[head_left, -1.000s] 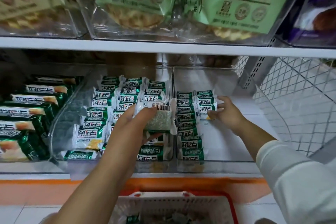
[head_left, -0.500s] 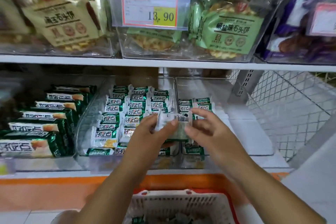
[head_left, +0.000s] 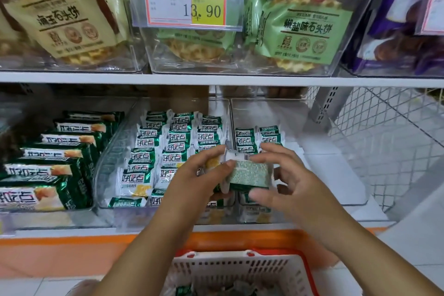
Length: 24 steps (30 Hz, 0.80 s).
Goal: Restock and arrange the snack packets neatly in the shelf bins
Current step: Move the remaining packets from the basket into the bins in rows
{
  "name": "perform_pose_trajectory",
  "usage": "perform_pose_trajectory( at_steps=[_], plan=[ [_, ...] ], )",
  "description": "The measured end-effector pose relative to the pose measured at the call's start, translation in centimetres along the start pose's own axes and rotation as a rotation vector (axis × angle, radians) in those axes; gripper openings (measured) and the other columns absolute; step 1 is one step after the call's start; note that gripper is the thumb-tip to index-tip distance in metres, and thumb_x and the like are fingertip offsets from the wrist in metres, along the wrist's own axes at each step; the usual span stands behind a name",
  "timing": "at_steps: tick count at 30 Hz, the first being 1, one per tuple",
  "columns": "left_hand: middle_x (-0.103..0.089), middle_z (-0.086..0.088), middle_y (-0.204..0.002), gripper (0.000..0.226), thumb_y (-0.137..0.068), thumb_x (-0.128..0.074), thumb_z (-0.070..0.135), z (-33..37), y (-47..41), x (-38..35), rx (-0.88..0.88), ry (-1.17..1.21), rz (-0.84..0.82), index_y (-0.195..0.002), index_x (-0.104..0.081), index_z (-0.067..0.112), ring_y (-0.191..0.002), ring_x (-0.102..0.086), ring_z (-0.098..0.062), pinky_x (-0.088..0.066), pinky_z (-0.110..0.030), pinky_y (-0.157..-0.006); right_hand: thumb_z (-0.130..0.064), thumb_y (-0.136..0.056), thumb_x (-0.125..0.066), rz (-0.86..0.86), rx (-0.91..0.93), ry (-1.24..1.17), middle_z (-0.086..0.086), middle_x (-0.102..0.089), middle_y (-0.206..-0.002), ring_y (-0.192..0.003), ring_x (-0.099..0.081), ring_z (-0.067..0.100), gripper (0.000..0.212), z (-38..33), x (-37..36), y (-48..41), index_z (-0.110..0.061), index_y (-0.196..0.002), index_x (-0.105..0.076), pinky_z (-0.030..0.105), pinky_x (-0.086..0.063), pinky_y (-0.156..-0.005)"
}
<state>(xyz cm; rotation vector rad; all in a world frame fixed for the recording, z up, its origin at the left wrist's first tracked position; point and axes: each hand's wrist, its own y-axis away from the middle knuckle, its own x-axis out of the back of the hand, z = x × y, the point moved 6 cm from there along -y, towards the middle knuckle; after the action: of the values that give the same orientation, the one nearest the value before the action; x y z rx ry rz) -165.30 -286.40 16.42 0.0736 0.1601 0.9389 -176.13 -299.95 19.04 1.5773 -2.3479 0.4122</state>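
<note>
A: Holding what, where?
B: Small green-and-white foil snack packet (head_left: pixel 249 172), just in front of the half-filled clear plastic bin (head_left: pixel 336 182). Left hand (head_left: pixel 199 175) grips its left end, right hand (head_left: pixel 295 182) pinches top and underside.
A: Tip?
B: Probably flip barcode away, then add it to the bin's right row, edges flush.

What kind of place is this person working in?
Most likely a small grocery shop. A red-and-yellow price tag reading 13.90 hangs on a clear plastic bin, rows of green-and-white snack packets fill clear bins below, and a red-rimmed white plastic basket stands underneath.
</note>
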Motion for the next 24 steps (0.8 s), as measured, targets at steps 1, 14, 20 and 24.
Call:
perform_pose_trajectory(
  at_steps=[1,14,20,24],
  plan=[
    [-0.071,-0.003,-0.087,0.044,-0.065,-0.074,0.044,0.1,-0.1,-0.1,-0.003,0.016,0.001,-0.109,-0.072,0.042,-0.083,-0.072,-0.019,-0.06,-0.043,-0.085,-0.043,-0.069,-0.083,-0.045,0.013,0.051,-0.039,-0.036,-0.135,-0.124,-0.042,-0.011,0.05,0.2,-0.3,0.0,-0.057,-0.111,-0.058,0.021,-0.04,-0.1],
    [-0.043,0.021,-0.13,0.046,-0.057,-0.071,0.059,0.5,-0.1,-0.2,-0.177,-0.371,-0.093,-0.102,-0.066,0.052,-0.123,-0.042,0.007,-0.043,-0.006,-0.087,-0.025,-0.095,-0.05,0.043,-0.244,-0.26,0.005,-0.063,-0.058,-0.049,-0.056,0.021,0.018,1.2,0.4,-0.5,-0.018,-0.098,-0.067,0.028,-0.04,-0.044],
    [-0.056,0.0,-0.121,0.048,-0.062,-0.077,0.048,-0.7,-0.6,0.3,-0.082,-0.16,-0.011,-0.092,-0.072,0.011,-0.093,-0.069,-0.018,-0.06,-0.029,-0.079,-0.062,-0.071,-0.06,-0.024,-0.258,-0.16,-0.008,-0.074,-0.081,-0.065,-0.065,0.013,0.043,1.1,-0.6,-0.4,-0.031,-0.102,-0.065,0.029,-0.049,-0.058],
    [-0.056,-0.002,-0.119,0.053,-0.057,-0.076,0.053,-0.3,-0.5,0.4,-0.098,-0.197,-0.012,-0.091,-0.071,0.014,-0.096,-0.068,-0.023,-0.06,-0.028,-0.078,-0.034,-0.085,-0.068,0.045,-0.206,-0.104,-0.015,-0.073,-0.086,-0.073,-0.066,0.003,0.015,1.0,-0.1,-0.7,-0.035,-0.1,-0.066,0.028,-0.056,-0.066]
  ],
)
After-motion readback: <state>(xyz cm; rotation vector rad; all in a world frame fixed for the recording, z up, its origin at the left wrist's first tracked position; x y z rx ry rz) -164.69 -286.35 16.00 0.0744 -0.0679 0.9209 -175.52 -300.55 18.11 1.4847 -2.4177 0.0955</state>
